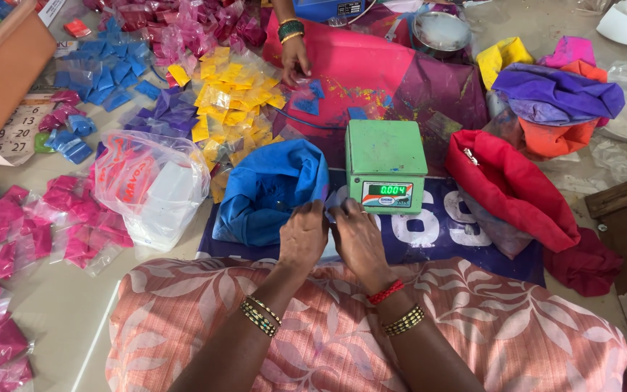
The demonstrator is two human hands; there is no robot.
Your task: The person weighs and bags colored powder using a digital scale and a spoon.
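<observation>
The person's left hand [303,236] and right hand [358,239] meet just in front of the green scale [385,165], fingers curled together on a small clear packet [330,210]. How firmly they pinch it, I cannot tell. The blue bag [266,190] lies open just left of them. Another person's hand [295,58] rests near yellow packets [235,101].

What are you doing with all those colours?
A person's left hand and right hand meet in front of a small green scale, pinching something small I can't make out. An open blue bag sits beside it. Another person's hand reaches among yellow packets.
</observation>
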